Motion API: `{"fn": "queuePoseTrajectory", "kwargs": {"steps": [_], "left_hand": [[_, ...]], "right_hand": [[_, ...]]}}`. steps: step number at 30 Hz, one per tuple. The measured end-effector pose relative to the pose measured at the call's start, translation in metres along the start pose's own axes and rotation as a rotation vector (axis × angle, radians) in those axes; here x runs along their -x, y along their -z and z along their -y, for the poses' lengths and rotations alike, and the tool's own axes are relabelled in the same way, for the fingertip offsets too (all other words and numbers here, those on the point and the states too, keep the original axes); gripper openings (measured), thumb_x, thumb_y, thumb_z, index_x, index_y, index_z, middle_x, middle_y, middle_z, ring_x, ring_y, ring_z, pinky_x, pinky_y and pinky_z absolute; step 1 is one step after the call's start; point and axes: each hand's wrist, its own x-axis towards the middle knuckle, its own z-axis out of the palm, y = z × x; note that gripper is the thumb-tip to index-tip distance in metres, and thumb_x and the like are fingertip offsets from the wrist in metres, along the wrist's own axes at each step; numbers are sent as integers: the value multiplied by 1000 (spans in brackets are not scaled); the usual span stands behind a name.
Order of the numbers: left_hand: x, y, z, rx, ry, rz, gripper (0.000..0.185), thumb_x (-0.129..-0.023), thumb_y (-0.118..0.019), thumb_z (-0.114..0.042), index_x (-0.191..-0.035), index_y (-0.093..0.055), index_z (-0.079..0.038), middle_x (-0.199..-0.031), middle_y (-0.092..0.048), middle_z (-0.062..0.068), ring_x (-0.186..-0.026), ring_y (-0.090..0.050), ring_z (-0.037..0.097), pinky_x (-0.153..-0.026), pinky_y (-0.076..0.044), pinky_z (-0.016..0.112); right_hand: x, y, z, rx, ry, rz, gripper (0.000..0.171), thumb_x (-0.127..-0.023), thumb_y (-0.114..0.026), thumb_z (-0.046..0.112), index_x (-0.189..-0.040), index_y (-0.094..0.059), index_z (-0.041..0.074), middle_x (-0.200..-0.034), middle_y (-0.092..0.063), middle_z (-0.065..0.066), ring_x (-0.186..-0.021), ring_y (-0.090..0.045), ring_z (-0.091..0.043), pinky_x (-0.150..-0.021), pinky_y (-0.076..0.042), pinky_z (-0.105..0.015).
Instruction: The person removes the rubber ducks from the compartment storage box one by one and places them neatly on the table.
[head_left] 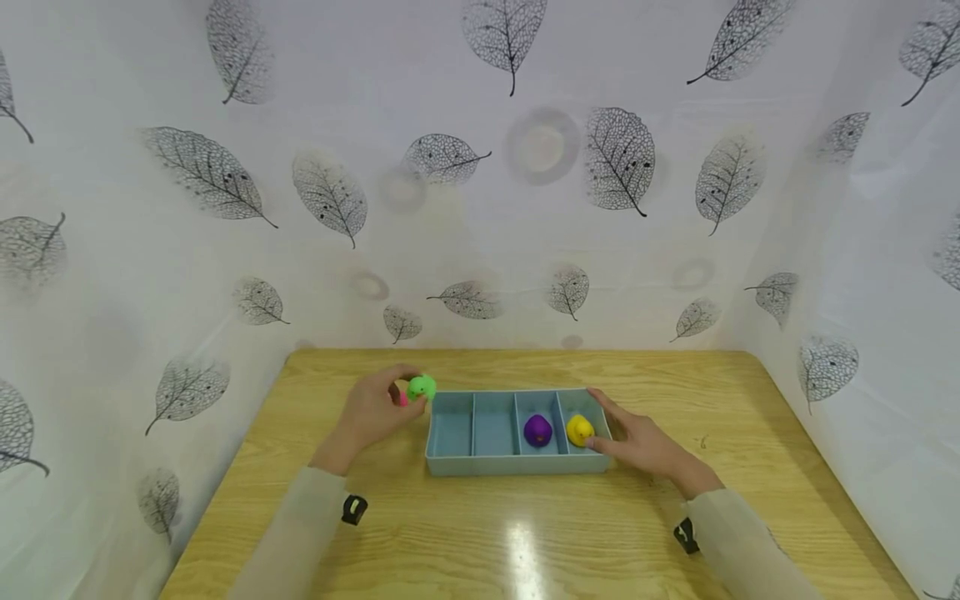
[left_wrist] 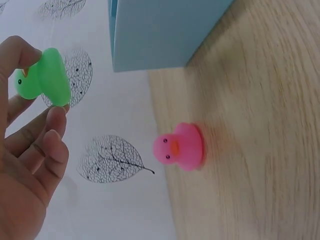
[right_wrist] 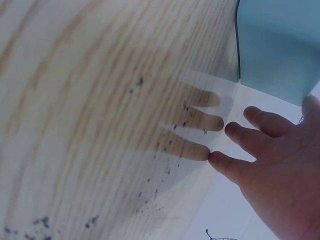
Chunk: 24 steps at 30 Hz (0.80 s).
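Left hand (head_left: 372,414) is pinching a green duck (head_left: 422,387) between fingertips and thumb, holding it above the desk (head_left: 480,533) just off the left end of the blue tray (head_left: 517,464). In the left wrist view the green duck (left_wrist: 44,77) is sitting between a fingertip above and another below, with the tray's outer wall (left_wrist: 160,32) close beside it. Directly under that hand a pink duck (left_wrist: 181,147) is standing on the wood, near the tray's corner and apart from it. Right hand (head_left: 643,444) is lying with fingers spread and straight, resting against the tray's right end and holding nothing. Inside the tray, four compartments are showing: the two on the left are holding no duck, the third is holding a purple duck (head_left: 537,430), the fourth a yellow duck (head_left: 579,429). Four ducks are showing in all, one of each colour. Leaf-printed white sheeting (head_left: 480,183) is closing in the desk behind and at both sides.
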Motion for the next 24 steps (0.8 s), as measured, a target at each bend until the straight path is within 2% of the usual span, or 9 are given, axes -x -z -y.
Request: {"fn": "queuePoseTrajectory", "kwargs": {"steps": [4, 10, 16, 20, 24], "left_hand": [[3, 6, 5, 3, -13, -25, 37, -85, -85, -19, -120, -74, -11, -109, -78, 4, -71, -62, 13, -59, -48, 22], [9, 10, 16, -11, 24, -33, 42, -86, -83, -17, -125, -73, -7, -116, -78, 8, -83, -67, 26, -64, -49, 25], [12, 15, 28, -14, 93, -27, 43, -85, -84, -21, -125, -72, -10, -116, -78, 7, -92, -69, 29, -73, -51, 32], [15, 18, 36, -15, 112, -28, 39, -87, -84, -21, -123, -72, -12, -115, -78, 7, -96, -71, 33, -77, -53, 36], [19, 20, 43, -23, 90, -51, 38, -89, -83, -19, -124, -72, -8, -117, -77, 12, -95, -71, 31, -79, -55, 38]], "right_hand": [[0, 0, 0, 8, -11, 2, 89, -101, -63, 56, -170, -10, 38, -166, -34, -31, -135, -51, -62, -108, -41, -78], [0, 0, -2, 12, -14, 2, 90, -100, -63, 57, -170, -9, 39, -167, -32, -29, -136, -49, -63, -109, -40, -78], [0, 0, -2, 5, -9, 4, 90, -100, -63, 57, -170, -9, 38, -168, -31, -28, -138, -48, -62, -110, -39, -78], [0, 0, -1, 2, -5, 5, 90, -101, -63, 57, -170, -10, 38, -168, -31, -27, -139, -47, -62, -110, -38, -79], [0, 1, -1, -1, 0, 6, 89, -101, -63, 56, -170, -10, 37, -169, -30, -27, -138, -48, -62, -110, -38, -78]]}}
